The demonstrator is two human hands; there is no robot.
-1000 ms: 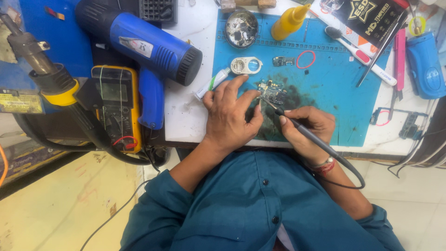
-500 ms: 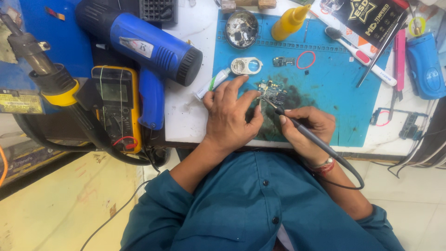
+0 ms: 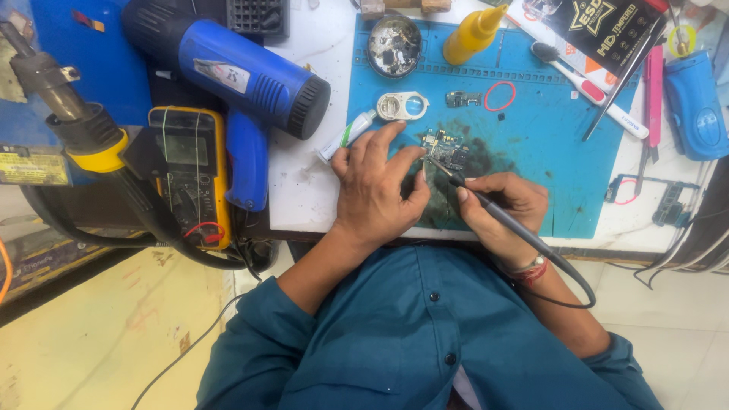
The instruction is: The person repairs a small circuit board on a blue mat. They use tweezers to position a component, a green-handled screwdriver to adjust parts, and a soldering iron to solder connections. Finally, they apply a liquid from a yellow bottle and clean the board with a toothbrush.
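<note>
Pinning a small circuit board (image 3: 446,150) flat on the blue mat (image 3: 547,144) with the left hand (image 3: 376,190), fingertips spread on the board's near-left edge, presumably to keep it from sliding under the tip. Left grip pressed down rather than wrapped around anything. Right hand (image 3: 501,209) clenched pen-style around a thin black soldering iron (image 3: 493,216), tip slanted up and left onto the board, cable trailing off toward the lap. Board sitting on a dark, scorched patch of the mat, close to the desk's (image 3: 304,190) near edge, likely so both wrists can rest there. Beyond the board: a white loupe (image 3: 402,106), a small metal part (image 3: 463,99) and a red rubber ring (image 3: 499,96), all apart from it. Farther back, a round dish of scrap parts (image 3: 395,45) and a yellow squeeze bottle (image 3: 471,34). Just left of the board, off the mat's edge, a small white tube (image 3: 345,137) near the left thumb. Well left of the board, a blue heat gun (image 3: 243,83) lying on its side, nozzle aimed toward the mat, and a yellow meter (image 3: 190,175) beside it. Right of the board, a toothbrush (image 3: 588,83) and tweezers (image 3: 619,87) within reach.
</note>
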